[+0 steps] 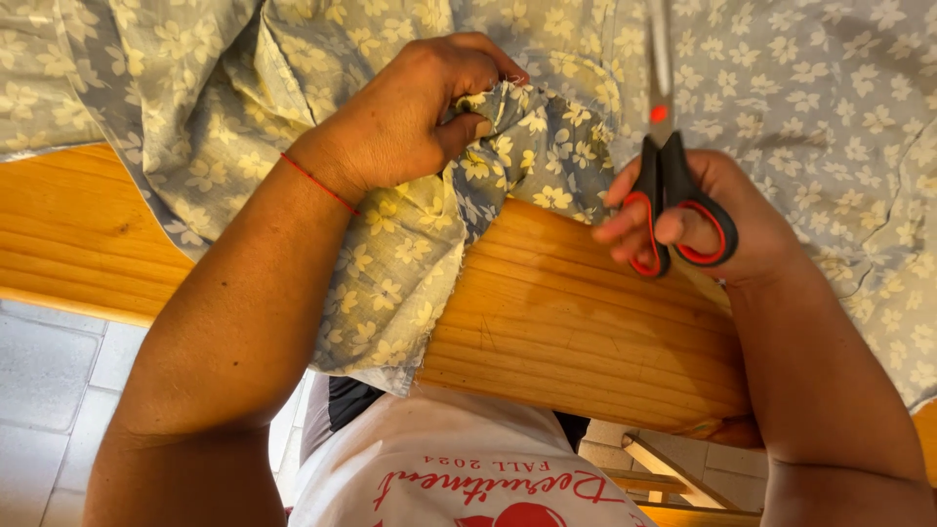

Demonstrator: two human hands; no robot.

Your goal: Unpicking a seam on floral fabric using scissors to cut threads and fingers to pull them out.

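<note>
Flowered grey cloth spread over a wooden bench, one edge hanging off the front: thin, limp and probably light, best taken by a gathered fold. Left hand is clenched on such a bunched fold; right hand grips the scissors, blades closed, over the cloth.

Wooden table, grey tiled floor

Grey-blue fabric scattered with small cream-yellow flowers covers the far side of the tabletop, which glows warm orange-brown with a striped wood grain. The scissors show black handles lined in red, a red dot at the pivot. A thin red thread circles the left wrist.
</note>
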